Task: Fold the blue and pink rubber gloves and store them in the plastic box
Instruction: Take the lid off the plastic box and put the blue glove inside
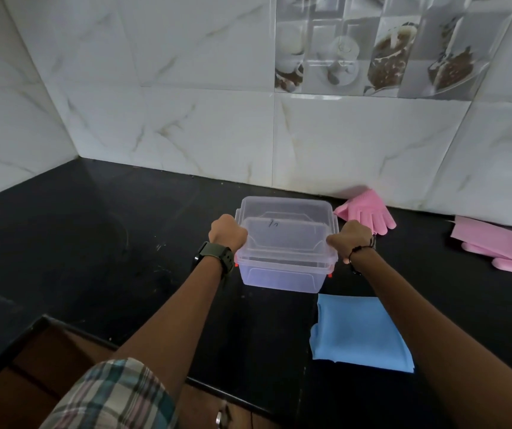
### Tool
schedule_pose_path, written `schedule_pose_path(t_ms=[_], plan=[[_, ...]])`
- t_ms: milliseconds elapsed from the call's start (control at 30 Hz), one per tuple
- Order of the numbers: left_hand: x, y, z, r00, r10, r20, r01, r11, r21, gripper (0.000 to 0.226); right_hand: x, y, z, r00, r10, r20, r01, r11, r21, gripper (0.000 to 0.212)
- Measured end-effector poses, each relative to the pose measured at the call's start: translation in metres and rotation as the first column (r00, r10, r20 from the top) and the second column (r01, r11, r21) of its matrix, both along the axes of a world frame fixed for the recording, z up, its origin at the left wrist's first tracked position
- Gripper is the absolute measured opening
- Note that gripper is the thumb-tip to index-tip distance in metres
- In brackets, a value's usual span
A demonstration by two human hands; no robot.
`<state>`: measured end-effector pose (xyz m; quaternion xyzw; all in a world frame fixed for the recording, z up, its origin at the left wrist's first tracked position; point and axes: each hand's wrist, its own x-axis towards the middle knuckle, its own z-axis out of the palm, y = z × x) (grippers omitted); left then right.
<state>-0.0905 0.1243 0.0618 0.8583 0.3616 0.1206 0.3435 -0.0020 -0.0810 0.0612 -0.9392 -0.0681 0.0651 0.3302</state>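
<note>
A clear plastic box (281, 278) with its lid on and small red clasps sits on the black counter. My left hand (227, 232) grips its left rim and my right hand (351, 238) grips its right rim. A blue rubber glove (361, 332) lies flat just in front and to the right of the box, partly under my right forearm. One pink rubber glove (367, 212) lies behind the box against the wall, fingers pointing right. A second pink glove (500, 246) lies at the far right edge of the view.
The black counter (94, 243) meets white marble-tiled walls (186, 119) at the back and left, forming a corner. The counter's front edge runs diagonally at lower left, with brown cabinet fronts below it. A watch is on my left wrist.
</note>
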Motion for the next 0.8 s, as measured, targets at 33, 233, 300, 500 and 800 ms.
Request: schedule_pose_path(t_ms=[33, 233, 300, 500, 800], plan=[[-0.003, -0.001, 0.004, 0.999, 0.012, 0.046, -0.012, 1.000, -0.009, 0.028, -0.003, 0.000, 0.004, 0.998, 0.004, 0.059, -0.004, 1.000, 0.005, 0.033], [-0.071, -0.010, 0.012, 0.793, 0.339, 0.506, -0.002, 0.832, -0.554, 0.029, -0.067, -0.010, 0.013, 0.962, 0.063, 0.268, -0.135, 0.956, 0.262, 0.007], [-0.104, -0.004, 0.001, 0.710, 0.484, 0.512, 0.154, 0.603, -0.783, 0.035, -0.102, -0.016, -0.008, 0.970, 0.118, 0.212, -0.184, 0.926, 0.330, 0.009], [-0.158, 0.014, -0.055, 0.915, 0.269, 0.303, 0.104, 0.567, -0.817, 0.027, -0.152, -0.018, -0.068, 0.988, 0.043, -0.148, 0.060, 0.775, 0.629, 0.027], [-0.145, 0.012, -0.100, 0.997, 0.021, 0.073, 0.002, 0.953, -0.302, 0.038, -0.151, 0.010, -0.081, 0.964, 0.258, -0.059, -0.247, 0.958, 0.147, 0.031]])
